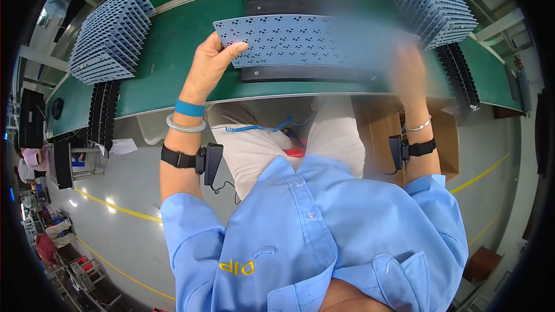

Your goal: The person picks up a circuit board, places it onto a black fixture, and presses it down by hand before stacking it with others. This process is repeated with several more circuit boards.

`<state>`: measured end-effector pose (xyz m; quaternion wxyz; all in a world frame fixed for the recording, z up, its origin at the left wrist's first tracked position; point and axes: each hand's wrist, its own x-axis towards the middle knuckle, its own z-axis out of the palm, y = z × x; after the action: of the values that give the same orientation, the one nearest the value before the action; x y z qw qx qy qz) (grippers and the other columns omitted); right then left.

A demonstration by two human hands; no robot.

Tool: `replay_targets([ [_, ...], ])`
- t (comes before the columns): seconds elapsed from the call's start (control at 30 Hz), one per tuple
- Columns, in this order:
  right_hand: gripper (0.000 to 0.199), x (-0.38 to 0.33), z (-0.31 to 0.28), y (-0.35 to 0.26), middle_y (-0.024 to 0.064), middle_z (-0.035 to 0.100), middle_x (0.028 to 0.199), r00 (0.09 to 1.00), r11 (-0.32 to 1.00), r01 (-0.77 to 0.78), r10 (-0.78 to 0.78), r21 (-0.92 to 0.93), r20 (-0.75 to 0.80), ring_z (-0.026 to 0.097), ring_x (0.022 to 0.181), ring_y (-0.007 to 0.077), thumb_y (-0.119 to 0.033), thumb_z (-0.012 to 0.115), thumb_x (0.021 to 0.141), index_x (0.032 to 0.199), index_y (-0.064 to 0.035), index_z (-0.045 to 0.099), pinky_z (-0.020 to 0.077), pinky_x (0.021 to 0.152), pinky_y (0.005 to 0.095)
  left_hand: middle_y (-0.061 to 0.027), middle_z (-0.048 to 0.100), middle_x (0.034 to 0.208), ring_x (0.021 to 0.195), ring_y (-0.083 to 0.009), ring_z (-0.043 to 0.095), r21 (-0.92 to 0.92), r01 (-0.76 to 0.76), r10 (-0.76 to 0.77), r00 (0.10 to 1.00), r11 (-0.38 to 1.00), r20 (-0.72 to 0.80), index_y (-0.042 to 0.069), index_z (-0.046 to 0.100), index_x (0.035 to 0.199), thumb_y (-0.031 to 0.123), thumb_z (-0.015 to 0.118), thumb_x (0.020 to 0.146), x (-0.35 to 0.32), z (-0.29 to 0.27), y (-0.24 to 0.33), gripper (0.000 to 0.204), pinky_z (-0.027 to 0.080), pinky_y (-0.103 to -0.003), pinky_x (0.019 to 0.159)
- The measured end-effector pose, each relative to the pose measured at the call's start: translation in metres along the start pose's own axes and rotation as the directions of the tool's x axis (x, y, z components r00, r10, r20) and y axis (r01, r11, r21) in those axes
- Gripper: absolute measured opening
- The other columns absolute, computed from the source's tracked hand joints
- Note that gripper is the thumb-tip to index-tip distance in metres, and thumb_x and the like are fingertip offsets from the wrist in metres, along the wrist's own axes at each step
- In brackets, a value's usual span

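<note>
A long light-blue perforated board (283, 43), its surface dotted with rows of small dark holes, is held over the green bench. My left hand (211, 63) grips its left end, thumb on top and the other fingers hidden beneath. At the board's right end is my right hand (409, 72), where a blur smears the fingers and that part of the board, so their grip cannot be made out. Under the board lies a black fixture (283, 1), showing as dark strips along its far and near sides.
On the left, several similar upright boards (113, 34) stand in a row by a black slotted rack (104, 107). Another such row of boards (436, 8) stands on the right, near a second black rack (458, 72). A cardboard box (442, 138) sits below the bench. A blue coiled cord (254, 129) runs from my left wristband.
</note>
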<state>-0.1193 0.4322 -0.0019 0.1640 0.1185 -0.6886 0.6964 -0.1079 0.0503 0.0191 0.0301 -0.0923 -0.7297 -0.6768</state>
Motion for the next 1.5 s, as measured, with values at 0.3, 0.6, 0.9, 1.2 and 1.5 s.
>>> replay_targets([
  [0.3, 0.024, -0.009, -0.023, 0.019, -0.0003, 0.059, 0.103, 0.994, 0.991, 0.076, -0.066, -0.112, 0.088, 0.053, 0.091, 0.0067, -0.013, 0.057, 0.09, 0.112, -0.0034, 0.056, 0.0429, 0.081, 0.023, -0.004, 0.063, 0.092, 0.083, -0.0084, 0.054, 0.333, 0.005, 0.02, 0.997, 0.943, -0.069, -0.001, 0.058, 0.101, 0.012, 0.064, 0.085, -0.01, 0.002, 0.004, 0.021, 0.045, -0.024, 0.076],
  [0.6, 0.03, 0.009, 0.001, -0.007, 0.0042, 0.06, 0.088, 0.975, 0.974, -0.223, 0.224, -0.028, 0.013, 0.053, 0.078, 0.0084, -0.028, 0.057, 0.089, 0.101, -0.0003, 0.059, 0.0435, 0.069, 0.0252, -0.0029, 0.061, 0.09, 0.079, -0.0098, 0.055, 0.094, -0.058, 0.063, 0.997, 0.994, -0.051, 0.0, 0.058, 0.103, 0.016, 0.061, 0.087, 0.009, 0.017, 0.001, 0.023, 0.045, -0.023, 0.074],
  [0.9, 0.04, 0.008, -0.007, -0.009, 0.005, 0.061, 0.077, 0.961, 0.652, -0.187, 0.277, -0.735, 0.001, 0.055, 0.069, 0.0102, -0.038, 0.06, 0.087, 0.099, -0.0003, 0.061, 0.0453, 0.06, 0.0274, 0.0023, 0.058, 0.078, 0.059, -0.0024, 0.047, 0.278, 0.167, -0.197, 0.977, 0.946, 0.086, 0.002, 0.058, 0.105, 0.028, 0.063, 0.085, 0.022, 0.001, 0.0, 0.033, 0.033, -0.017, 0.047],
  [1.2, 0.032, 0.006, -0.013, -0.01, 0.0011, 0.058, 0.073, 0.958, 0.886, -0.254, 0.287, -0.388, 0.028, 0.051, 0.063, 0.0072, -0.033, 0.061, 0.087, 0.098, -0.0023, 0.061, 0.0429, 0.056, 0.0227, 0.0026, 0.059, 0.079, 0.058, -0.0013, 0.047, 0.024, 0.193, -0.194, 0.978, 0.981, 0.075, 0.004, 0.058, 0.103, 0.023, 0.063, 0.085, 0.017, 0.0, -0.002, 0.026, 0.033, -0.016, 0.044],
  [1.5, 0.022, -0.005, -0.023, -0.008, -0.0021, 0.053, 0.071, 0.941, 0.949, -0.284, 0.303, -0.133, 0.15, 0.048, 0.06, 0.0044, -0.024, 0.061, 0.088, 0.096, -0.0036, 0.059, 0.0423, 0.055, 0.0199, 0.0009, 0.06, 0.089, 0.068, -0.0032, 0.05, 0.191, -0.01, 0.017, 0.999, 0.981, -0.035, 0.004, 0.056, 0.105, 0.022, 0.062, 0.086, 0.005, -0.008, 0.002, 0.026, 0.038, -0.018, 0.053],
])
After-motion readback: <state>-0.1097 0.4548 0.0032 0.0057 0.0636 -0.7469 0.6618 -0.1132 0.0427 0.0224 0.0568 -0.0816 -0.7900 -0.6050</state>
